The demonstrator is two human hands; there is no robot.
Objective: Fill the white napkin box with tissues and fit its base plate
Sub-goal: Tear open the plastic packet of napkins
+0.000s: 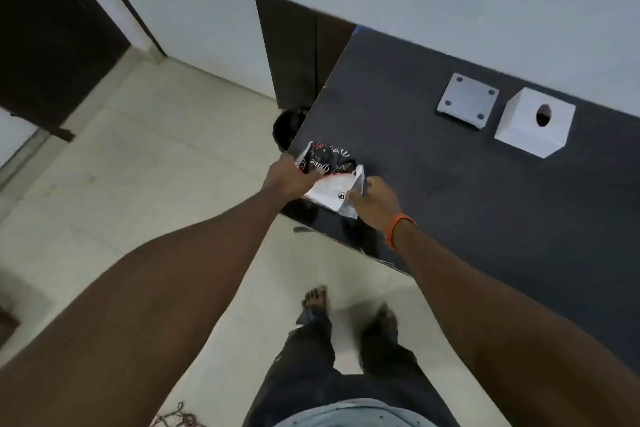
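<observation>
A plastic tissue pack (329, 180), black and white with printed lettering, lies at the near left corner of the dark table (485, 201). My left hand (289, 177) grips its left edge. My right hand (375, 199), with an orange band on the wrist, pinches the clear wrapper at its right end. The white napkin box (535, 123) stands at the back of the table with a round hole in its top face. Its white square base plate (465, 100), with a dark dot at each corner, lies just left of the box.
A black round bin (287, 128) sits on the tiled floor by the table's left edge. A white wall runs behind the table, with dark cabinet doors (298, 55) to the left. My bare feet (349, 305) stand on the floor near the table's front edge.
</observation>
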